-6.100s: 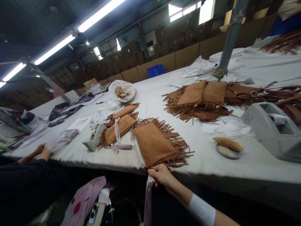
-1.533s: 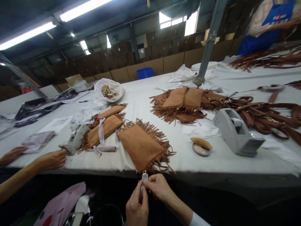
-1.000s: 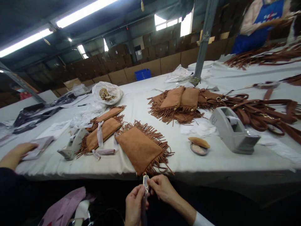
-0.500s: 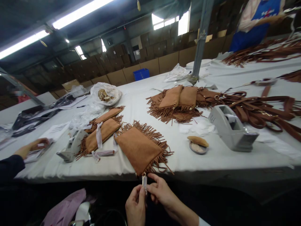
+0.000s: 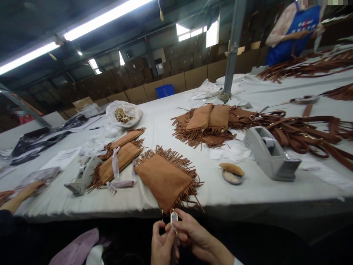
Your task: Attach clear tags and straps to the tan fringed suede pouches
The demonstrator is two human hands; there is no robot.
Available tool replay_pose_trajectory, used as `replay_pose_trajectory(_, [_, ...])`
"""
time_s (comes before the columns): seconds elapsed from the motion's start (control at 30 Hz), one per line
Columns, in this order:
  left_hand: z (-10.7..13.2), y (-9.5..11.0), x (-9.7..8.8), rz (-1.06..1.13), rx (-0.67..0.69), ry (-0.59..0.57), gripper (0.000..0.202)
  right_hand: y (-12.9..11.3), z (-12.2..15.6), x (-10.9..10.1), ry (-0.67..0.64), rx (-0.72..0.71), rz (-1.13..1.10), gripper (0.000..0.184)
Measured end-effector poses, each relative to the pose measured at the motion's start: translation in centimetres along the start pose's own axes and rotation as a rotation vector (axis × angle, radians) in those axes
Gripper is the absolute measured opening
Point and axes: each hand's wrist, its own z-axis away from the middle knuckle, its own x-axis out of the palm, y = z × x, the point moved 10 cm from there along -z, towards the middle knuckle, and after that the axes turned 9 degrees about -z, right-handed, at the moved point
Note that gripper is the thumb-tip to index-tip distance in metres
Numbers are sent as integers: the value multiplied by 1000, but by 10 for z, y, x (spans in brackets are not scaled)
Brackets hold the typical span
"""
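Note:
A tan suede fringed pouch point(image 5: 165, 180) lies at the table's near edge, one corner hanging toward me. At that corner a small gold-rimmed metal clasp point(image 5: 174, 218) hangs from a ring. My right hand point(image 5: 197, 235) has its fingers closed on the clasp from the right. Just below, my left hand point(image 5: 164, 244) pinches a pale strip at the clasp's lower end; its exact kind is unclear. Both hands are close together, just off the table edge. Left of the pouch lie two more fringed pouches point(image 5: 118, 162), one with pale wrapping strips point(image 5: 120, 184) on it.
Grey tape dispensers stand at left point(image 5: 84, 176) and right point(image 5: 271, 154). Between lies a small round dish point(image 5: 233, 177). Behind are stacked pouches point(image 5: 211, 119) and brown straps point(image 5: 303, 132). A co-worker's hand point(image 5: 30, 191) touches plastic packaging at left; another person point(image 5: 295, 33) stands far right.
The clasp now shows its gold rim between my fingers, where it looked white before. My hands have shifted slightly right. The co-worker's hand at left moved nearer, over plastic packaging.

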Motion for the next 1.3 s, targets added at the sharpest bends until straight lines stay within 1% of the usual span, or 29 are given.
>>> replay_pose_trajectory(0.07, [-3, -10, 8, 59, -7, -82, 55, -1, 0, -1, -40, 18, -55, 43])
replay_pose_trajectory(0.1, [-6, -15, 8, 76, -7, -97, 56, -3, 0, -5, -39, 18, -79, 41])
replay_pose_trajectory(0.13, [-10, -21, 3, 77, -17, -82, 58, -5, 1, -9, -29, 15, -94, 39])
replay_pose_trajectory(0.17, [-15, -27, -6, 60, -30, -31, 60, -8, 2, -14, -17, 9, -97, 38])
replay_pose_trajectory(0.27, [-25, -35, -41, -42, -45, 205, 68, -16, 5, -24, 7, -22, -53, 39])
replay_pose_trajectory(0.3, [-27, -34, -46, -71, -36, 242, 69, -19, 6, -26, 7, -33, -25, 39])
replay_pose_trajectory(0.33, [-30, -31, -46, -90, -16, 243, 69, -21, 7, -26, 4, -47, 11, 39])
replay_pose_trajectory(0.37, [-32, -27, -40, -97, 9, 210, 69, -23, 9, -27, 0, -64, 49, 41])
replay_pose_trajectory(0.47, [-34, -18, -4, -87, 64, 32, 63, -29, 12, -26, -28, -115, 182, 51])
replay_pose_trajectory(0.57, [-31, -11, 26, -78, 106, -67, 59, -34, 14, -30, -17, -160, 297, 55])
replay_pose_trajectory(0.63, [-29, -9, 39, -86, 113, -111, 56, -38, 13, -38, 41, -191, 386, 53])
replay_pose_trajectory(0.7, [-27, -8, 44, -107, 112, -149, 53, -43, 13, -47, 119, -235, 468, 48])
replay_pose_trajectory(0.73, [-26, -8, 42, -128, 113, -156, 53, -47, 14, -51, 159, -261, 513, 43])
replay_pose_trajectory(0.8, [-23, -8, 32, -209, 120, -128, 53, -55, 19, -57, 256, -318, 675, 31])
replay_pose_trajectory(0.87, [-17, -9, 15, -310, 129, -62, 53, -66, 31, -58, 391, -396, 953, 22])
replay_pose_trajectory(0.93, [-9, -8, -2, -375, 131, 18, 53, -77, 49, -50, 518, -521, 1241, 23])
replay_pose_trajectory(0.97, [-5, -7, -8, -383, 132, 51, 53, -79, 56, -41, 528, -591, 1347, 27])
replay_pose_trajectory(1.0, [-1, -5, -12, -377, 133, 72, 52, -76, 61, -30, 481, -654, 1428, 33])
replay_pose_trajectory(1.03, [3, -1, -14, -358, 137, 79, 52, -70, 63, -16, 379, -706, 1494, 40])
replay_pose_trajectory(1.1, [8, 9, -11, -307, 165, 69, 51, -50, 65, 13, 97, -787, 1592, 50])
replay_pose_trajectory(1.13, [9, 15, -8, -290, 188, 66, 50, -42, 67, 25, -21, -828, 1622, 53])
replay_pose_trajectory(1.17, [10, 22, -5, -289, 213, 66, 50, -37, 69, 34, -95, -869, 1636, 53])
replay_pose_trajectory(1.2, [10, 28, -1, -308, 242, 68, 49, -36, 71, 39, -127, -903, 1636, 51])
replay_pose_trajectory(1.23, [10, 35, 2, -345, 278, 70, 48, -39, 71, 42, -132, -922, 1623, 48])
replay_pose_trajectory(1.3, [9, 47, 11, -440, 365, 63, 48, -47, 69, 44, -125, -903, 1568, 44])
